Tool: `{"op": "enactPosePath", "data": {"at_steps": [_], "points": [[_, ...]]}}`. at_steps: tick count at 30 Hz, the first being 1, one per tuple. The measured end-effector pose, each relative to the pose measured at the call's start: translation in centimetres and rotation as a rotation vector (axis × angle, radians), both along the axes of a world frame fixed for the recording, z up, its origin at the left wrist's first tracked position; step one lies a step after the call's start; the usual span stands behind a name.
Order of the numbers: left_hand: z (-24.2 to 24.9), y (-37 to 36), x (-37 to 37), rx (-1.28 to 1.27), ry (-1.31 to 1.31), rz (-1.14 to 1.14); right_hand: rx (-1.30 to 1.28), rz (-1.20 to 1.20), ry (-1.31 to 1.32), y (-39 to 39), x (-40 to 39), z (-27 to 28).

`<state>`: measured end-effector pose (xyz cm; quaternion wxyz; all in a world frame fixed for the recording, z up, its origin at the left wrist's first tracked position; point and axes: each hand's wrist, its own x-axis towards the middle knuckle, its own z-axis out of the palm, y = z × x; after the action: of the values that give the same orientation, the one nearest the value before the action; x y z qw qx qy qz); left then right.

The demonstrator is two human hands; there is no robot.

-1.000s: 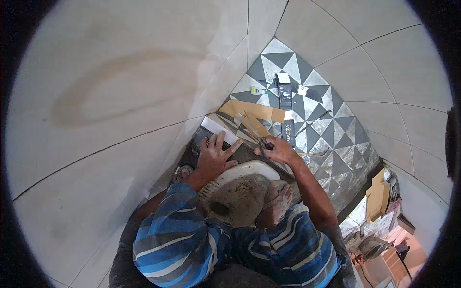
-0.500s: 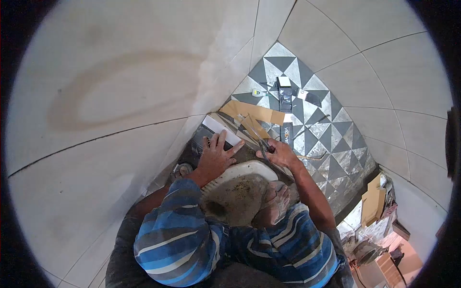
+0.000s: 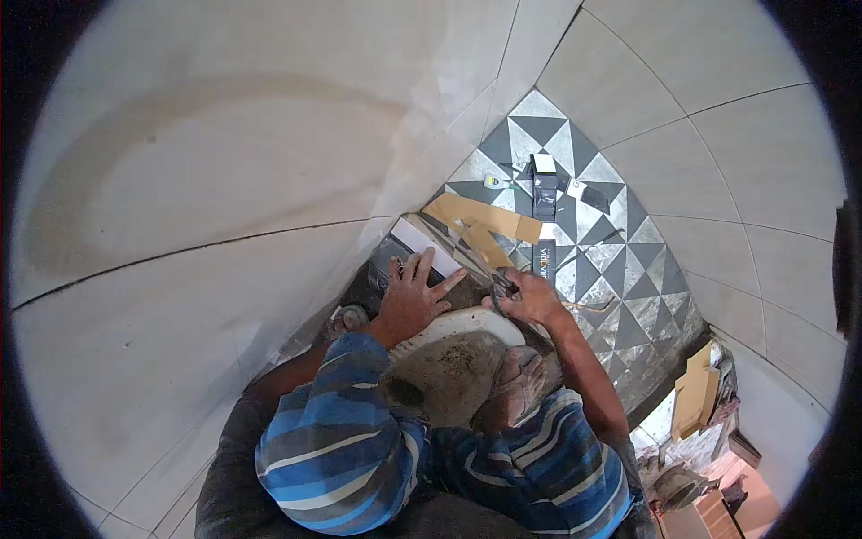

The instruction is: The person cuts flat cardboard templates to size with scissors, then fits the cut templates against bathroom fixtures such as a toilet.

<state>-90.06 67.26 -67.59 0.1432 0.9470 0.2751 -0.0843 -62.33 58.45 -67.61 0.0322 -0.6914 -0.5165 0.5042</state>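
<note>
My left hand (image 3: 415, 298) lies flat with fingers spread on a dark piece on the floor, just below a white strip (image 3: 420, 244). My right hand (image 3: 532, 299) is closed around a thin dark tool (image 3: 503, 286); what kind of tool it is I cannot tell. Both hands sit just beyond the rim of a dirty white squat toilet pan (image 3: 467, 325). My right foot (image 3: 515, 386) rests on the pan, my left foot (image 3: 347, 318) beside it. My knees in blue striped cloth (image 3: 341, 449) fill the foreground.
Brown cardboard pieces (image 3: 474, 220) lie on the grey-and-white triangle-patterned floor (image 3: 620, 269) beyond my hands. Two black boxes (image 3: 544, 190), a small tape measure (image 3: 492, 181) and a white card (image 3: 576, 189) lie farther off. Pale tiled walls close in left and right. A doorway with clutter shows bottom right.
The view has shifted slightly. My right hand has drawn back toward the pan's rim with the tool, and less of the tool shows. My left hand stays flat in place.
</note>
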Motion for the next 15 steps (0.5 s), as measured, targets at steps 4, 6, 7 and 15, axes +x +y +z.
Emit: {"op": "enactPosePath", "data": {"at_steps": [4,6,7,15], "points": [[0.1,0.2,-1.1,-0.059,-0.124,0.031,-0.028,0.059,0.027,1.5,-0.5,1.5],[-0.4,0.2,-2.1,-0.092,-0.178,0.038,0.088,0.096,-0.018,1.7,-1.1,1.5],[-0.8,0.1,-2.6,-0.151,-0.211,0.088,0.086,0.091,-0.017,2.0,-1.3,1.7],[-1.8,-0.3,-3.7,-0.214,-0.293,0.143,0.189,0.24,-0.096,3.7,-1.4,0.5]]}}
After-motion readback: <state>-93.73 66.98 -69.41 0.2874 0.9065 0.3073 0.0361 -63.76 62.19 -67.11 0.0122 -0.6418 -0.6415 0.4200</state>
